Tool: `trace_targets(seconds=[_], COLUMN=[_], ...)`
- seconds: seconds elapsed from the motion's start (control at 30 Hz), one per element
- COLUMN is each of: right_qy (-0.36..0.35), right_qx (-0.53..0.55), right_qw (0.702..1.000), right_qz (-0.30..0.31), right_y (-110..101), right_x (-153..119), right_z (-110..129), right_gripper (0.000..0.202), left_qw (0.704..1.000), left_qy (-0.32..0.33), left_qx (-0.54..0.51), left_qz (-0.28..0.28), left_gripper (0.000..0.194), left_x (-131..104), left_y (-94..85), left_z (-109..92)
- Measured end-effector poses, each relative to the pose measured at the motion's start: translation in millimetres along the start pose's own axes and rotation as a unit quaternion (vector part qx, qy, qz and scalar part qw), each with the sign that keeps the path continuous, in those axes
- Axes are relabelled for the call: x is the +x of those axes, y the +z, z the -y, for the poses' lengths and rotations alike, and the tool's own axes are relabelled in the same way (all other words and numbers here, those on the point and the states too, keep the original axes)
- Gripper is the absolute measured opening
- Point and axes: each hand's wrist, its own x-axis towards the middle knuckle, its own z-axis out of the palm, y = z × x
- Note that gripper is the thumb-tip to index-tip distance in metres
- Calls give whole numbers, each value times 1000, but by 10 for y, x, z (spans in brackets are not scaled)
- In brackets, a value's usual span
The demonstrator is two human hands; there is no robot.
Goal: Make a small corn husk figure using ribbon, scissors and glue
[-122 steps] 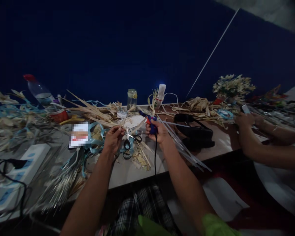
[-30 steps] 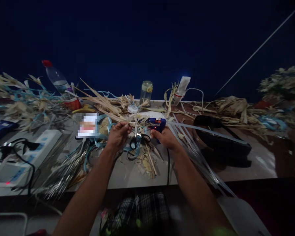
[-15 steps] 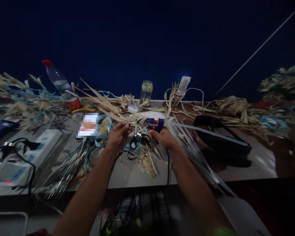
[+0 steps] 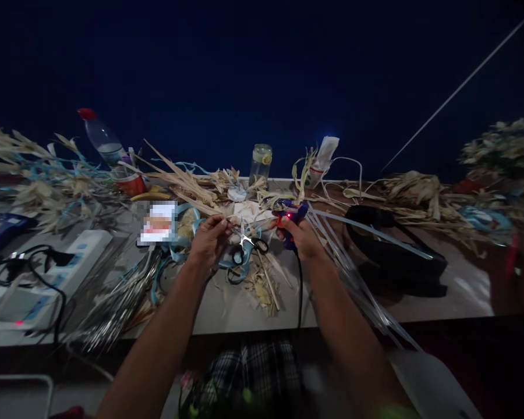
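My right hand [image 4: 304, 237] is wrapped round a blue hot glue gun [image 4: 291, 210] with a small red light glowing on it. A black cord runs down from its handle. To the left, my left hand [image 4: 210, 237] is closed in a pinch, thumb against fingers; something small and thin may be in it, too fine to make out. Between the hands lies a pair of scissors [image 4: 247, 242] with black handles, over light-blue ribbon [image 4: 241, 269]. Dried husk scraps [image 4: 262, 285] are spread below the scissors.
A power strip [image 4: 70, 273] with cords and a bundle of metal wires [image 4: 117, 308] lie left, near a lit phone [image 4: 158, 222]. Behind stand a jar [image 4: 260, 163] and a tilted bottle [image 4: 102, 137]. Clear glue sticks [image 4: 353, 279] and a black strapped object [image 4: 393, 250] are right.
My right hand has drawn the glue gun to the right, away from my left hand, and turned it slightly. My left hand has stayed almost in place, still pinched.
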Motion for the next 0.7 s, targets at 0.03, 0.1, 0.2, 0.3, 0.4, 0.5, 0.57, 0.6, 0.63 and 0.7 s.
trace_targets(seconds=[0.03,0.1,0.2,0.3,0.4,0.5,0.57,0.6,0.63,0.7], right_qy=[24,86,191,239,266,289,294,294,296,254], right_qx=[20,51,72,65,55,30,-9,-39,-78,-146], right_qw=[999,992,970,961,955,948,946,945,942,950], right_qz=[-23,-75,-130,-123,-122,-133,-136,-138,-138,-109], right_y=[-9,-35,-76,-88,-79,-92,-130,-157,-189,-254], right_x=[21,66,125,148,145,151,156,154,147,118], right_z=[-18,-63,-128,-149,-141,-166,-212,-239,-262,-281], right_gripper=[34,36,36,40,42,46,50,52,53,53], left_qw=[1000,1000,1000,1000,1000,999,999,999,998,998], left_qy=[-2,5,21,17,14,20,27,29,30,30], left_qx=[0,-4,-11,-6,-11,-19,-18,-17,-16,-16], left_qz=[4,7,7,12,15,28,39,43,45,48], left_gripper=[28,29,30,29,29,29,29,29,29,30], left_x=[1,5,15,25,24,11,-2,-9,-15,-26], left_y=[-5,-10,-11,-17,-25,-21,-10,-3,5,18], left_z=[0,1,9,20,26,27,26,24,22,17])
